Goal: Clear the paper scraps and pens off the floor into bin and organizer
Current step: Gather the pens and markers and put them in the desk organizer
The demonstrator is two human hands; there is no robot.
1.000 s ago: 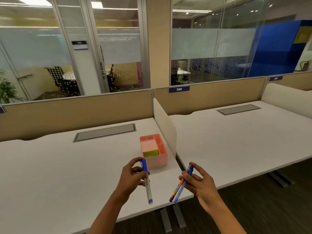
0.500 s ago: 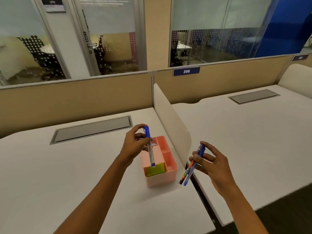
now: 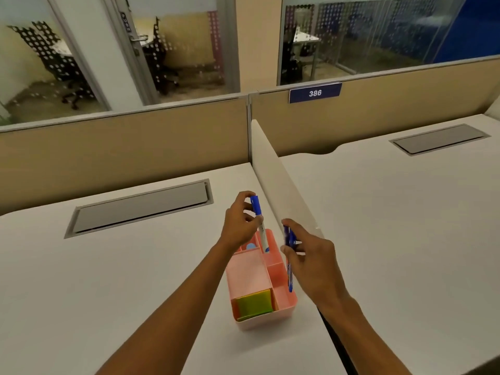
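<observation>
A pink desk organizer (image 3: 282, 307) with several compartments stands on the white desk (image 3: 108, 266) near its right edge. Yellow-green sticky notes (image 3: 254, 304) fill its front left compartment. My left hand (image 3: 239, 226) holds a white pen with a blue cap (image 3: 260, 226) upright, its lower tip down inside a rear compartment of the organizer. My right hand (image 3: 311, 255) is just right of the organizer and grips a bundle of blue pens (image 3: 289, 255) pointing down over the right-hand compartments.
A white divider panel (image 3: 278, 185) runs between this desk and the neighbouring white desk (image 3: 405, 226), close to my right hand. Grey cable flaps (image 3: 140, 209) are set into each desk. Tan partitions with a blue sign 386 (image 3: 315, 92) stand behind.
Both hands have moved forward over the organizer. The left hand's pen has gone down into a rear compartment. The right hand's pens have swung from right of the organizer to above it.
</observation>
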